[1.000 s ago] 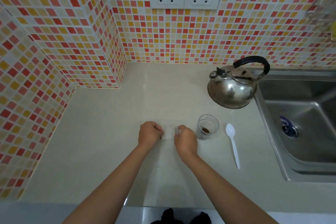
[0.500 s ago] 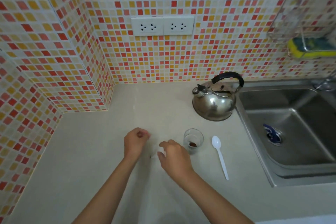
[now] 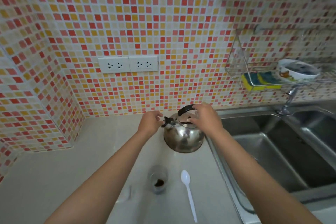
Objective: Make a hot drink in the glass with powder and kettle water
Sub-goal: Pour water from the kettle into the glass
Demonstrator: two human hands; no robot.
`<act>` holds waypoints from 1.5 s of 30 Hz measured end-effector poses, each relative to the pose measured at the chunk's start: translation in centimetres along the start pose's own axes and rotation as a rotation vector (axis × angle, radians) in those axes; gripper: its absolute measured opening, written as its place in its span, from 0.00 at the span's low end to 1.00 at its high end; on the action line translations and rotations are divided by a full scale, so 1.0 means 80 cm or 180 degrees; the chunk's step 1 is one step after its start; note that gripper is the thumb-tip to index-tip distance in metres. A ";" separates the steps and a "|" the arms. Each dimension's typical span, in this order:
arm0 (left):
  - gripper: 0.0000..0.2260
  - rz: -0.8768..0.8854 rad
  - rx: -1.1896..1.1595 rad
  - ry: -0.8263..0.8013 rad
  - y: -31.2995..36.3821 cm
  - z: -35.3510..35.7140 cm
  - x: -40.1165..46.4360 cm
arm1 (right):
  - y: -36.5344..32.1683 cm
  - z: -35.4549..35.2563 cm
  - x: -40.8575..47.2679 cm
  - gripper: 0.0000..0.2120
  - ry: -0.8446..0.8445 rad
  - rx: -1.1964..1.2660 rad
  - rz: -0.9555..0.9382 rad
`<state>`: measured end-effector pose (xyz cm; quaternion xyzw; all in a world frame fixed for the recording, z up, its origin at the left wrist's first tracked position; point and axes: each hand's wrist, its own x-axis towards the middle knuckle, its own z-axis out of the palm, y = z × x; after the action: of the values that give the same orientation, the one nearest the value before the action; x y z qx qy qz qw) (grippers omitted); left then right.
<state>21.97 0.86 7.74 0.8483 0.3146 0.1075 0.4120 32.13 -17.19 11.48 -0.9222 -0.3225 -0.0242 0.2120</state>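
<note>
On the left, the mosaic-tiled wall [image 3: 45,78] juts out as a corner over the pale countertop [image 3: 45,178], and a double wall socket [image 3: 128,64] sits higher up on the back wall. The left hand [image 3: 151,121] reaches in beside the kettle's spout [image 3: 168,122], its fingers loosely curled and its fingertips at the spout cap; whether they pinch the cap or only touch it cannot be told. The steel kettle [image 3: 183,137] stands upright on the counter against the sink's edge. The right hand [image 3: 205,118] is over the kettle's top, fingers spread and bent, lying over the black handle [image 3: 185,109] and lid without a clear grasp. Nearer the camera, between the two forearms and well apart from both hands, the glass [image 3: 157,178] stands upright with dark powder [image 3: 159,182] at its bottom. Just right of it lies a white plastic spoon [image 3: 188,192], bowl toward the kettle. Further right is the steel sink [image 3: 272,151], with a tap [image 3: 289,100] and a wire rack [image 3: 269,78] holding a yellow sponge [image 3: 260,81] and a bowl [image 3: 298,72].
</note>
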 end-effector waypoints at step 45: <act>0.16 0.0464 0.0998 -0.0321 0.039 -0.056 -0.156 | -0.079 -0.092 -0.045 0.17 -0.1118 -0.0341 -0.1795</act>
<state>11.66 -5.51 13.93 0.9271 0.2442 0.0440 0.2810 26.13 -17.80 19.87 -0.7966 -0.5948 0.0604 0.0894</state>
